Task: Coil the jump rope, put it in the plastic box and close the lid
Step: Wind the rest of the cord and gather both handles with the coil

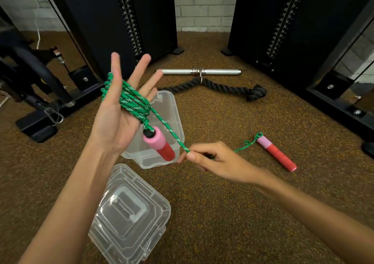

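Observation:
My left hand (pixel 119 109) is raised palm up with fingers spread, and the green jump rope (pixel 131 101) is wound around it in several loops. One pink and red handle (pixel 158 143) hangs from the coil over the clear plastic box (pixel 172 109), which stands open on the floor. My right hand (pixel 210 160) pinches the taut rope strand to the right of the box. The other pink and red handle (pixel 276 152) lies on the floor further right, with a short slack length of rope leading to it. The clear lid (pixel 129 213) lies on the floor near me.
A metal bar (pixel 200 72) with a thick black rope (pixel 222 87) lies on the floor beyond the box. Black weight-stack columns (pixel 113 20) stand at left and right. A black machine base (pixel 40 122) is at the left. The floor is speckled brown rubber.

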A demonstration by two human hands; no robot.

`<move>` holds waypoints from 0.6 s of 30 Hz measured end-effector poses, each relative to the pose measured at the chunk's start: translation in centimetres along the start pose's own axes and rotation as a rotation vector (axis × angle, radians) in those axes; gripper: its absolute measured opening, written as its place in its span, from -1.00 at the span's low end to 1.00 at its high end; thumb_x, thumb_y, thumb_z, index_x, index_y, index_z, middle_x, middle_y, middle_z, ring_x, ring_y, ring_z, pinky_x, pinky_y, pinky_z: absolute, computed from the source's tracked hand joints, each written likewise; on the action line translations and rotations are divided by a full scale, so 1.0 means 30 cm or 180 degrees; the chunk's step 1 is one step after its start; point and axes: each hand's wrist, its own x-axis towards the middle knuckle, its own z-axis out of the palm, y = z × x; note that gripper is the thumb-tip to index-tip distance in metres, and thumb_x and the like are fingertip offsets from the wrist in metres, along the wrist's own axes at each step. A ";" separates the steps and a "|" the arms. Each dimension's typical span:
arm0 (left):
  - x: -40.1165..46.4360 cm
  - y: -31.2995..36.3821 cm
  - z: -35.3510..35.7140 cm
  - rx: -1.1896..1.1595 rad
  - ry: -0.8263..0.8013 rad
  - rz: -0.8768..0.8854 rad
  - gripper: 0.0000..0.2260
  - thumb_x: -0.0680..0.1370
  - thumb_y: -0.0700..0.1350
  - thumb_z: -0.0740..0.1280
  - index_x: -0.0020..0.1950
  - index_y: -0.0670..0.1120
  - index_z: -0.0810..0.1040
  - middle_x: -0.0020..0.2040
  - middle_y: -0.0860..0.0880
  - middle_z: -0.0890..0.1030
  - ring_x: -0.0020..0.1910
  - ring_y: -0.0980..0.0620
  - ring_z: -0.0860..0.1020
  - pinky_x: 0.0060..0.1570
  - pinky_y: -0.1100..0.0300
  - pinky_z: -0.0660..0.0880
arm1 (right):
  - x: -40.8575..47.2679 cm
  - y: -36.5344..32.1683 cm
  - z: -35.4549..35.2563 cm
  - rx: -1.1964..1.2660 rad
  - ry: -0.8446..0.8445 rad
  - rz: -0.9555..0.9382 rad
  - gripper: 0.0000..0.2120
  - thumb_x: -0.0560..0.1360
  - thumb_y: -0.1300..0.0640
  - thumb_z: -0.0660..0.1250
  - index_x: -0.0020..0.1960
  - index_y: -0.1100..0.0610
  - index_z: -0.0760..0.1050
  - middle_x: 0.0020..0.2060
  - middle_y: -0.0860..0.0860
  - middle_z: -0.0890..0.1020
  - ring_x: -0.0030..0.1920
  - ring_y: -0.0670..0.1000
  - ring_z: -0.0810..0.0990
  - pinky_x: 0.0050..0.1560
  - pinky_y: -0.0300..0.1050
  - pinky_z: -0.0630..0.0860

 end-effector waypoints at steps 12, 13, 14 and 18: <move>-0.001 -0.044 0.007 0.0487 0.0212 -0.0182 -0.47 0.65 0.05 0.00 0.47 0.30 -0.29 0.47 -0.06 0.34 0.21 -0.10 0.57 0.33 -0.02 0.37 | -0.006 -0.241 -0.128 -0.0059 -0.0017 -0.0472 -0.74 0.55 0.10 0.23 -0.04 0.24 0.61 -0.44 0.13 0.52 -0.47 0.06 0.41 -0.50 0.00 0.29; -0.002 -0.045 0.013 0.0498 0.0181 -0.0199 -0.46 0.65 0.05 0.00 0.45 0.32 -0.30 0.48 -0.07 0.32 0.20 -0.11 0.58 0.30 0.00 0.41 | -0.010 -0.253 -0.143 -0.0002 0.0025 -0.0501 -0.76 0.55 0.11 0.24 -0.04 0.23 0.61 -0.47 0.06 0.47 -0.49 0.00 0.37 -0.50 -0.09 0.25; -0.002 -0.044 0.018 0.0505 0.0145 -0.0235 -0.47 0.65 0.05 0.00 0.45 0.34 -0.29 0.48 -0.07 0.32 0.18 -0.11 0.59 0.27 0.01 0.44 | -0.012 -0.264 -0.156 0.0080 0.0064 -0.0533 -0.78 0.56 0.12 0.24 -0.04 0.21 0.61 -0.49 -0.02 0.43 -0.49 -0.05 0.32 -0.49 -0.17 0.22; -0.016 -0.039 0.051 0.0638 -0.0215 -0.0567 -0.49 0.61 0.09 -0.01 0.45 0.37 -0.22 0.42 0.00 0.41 0.12 -0.13 0.62 0.11 0.06 0.55 | -0.001 -0.296 -0.194 0.0267 0.0205 -0.0626 -0.81 0.59 0.16 0.22 -0.02 0.22 0.58 -0.49 -0.13 0.41 -0.51 -0.01 0.27 -0.53 -0.08 0.20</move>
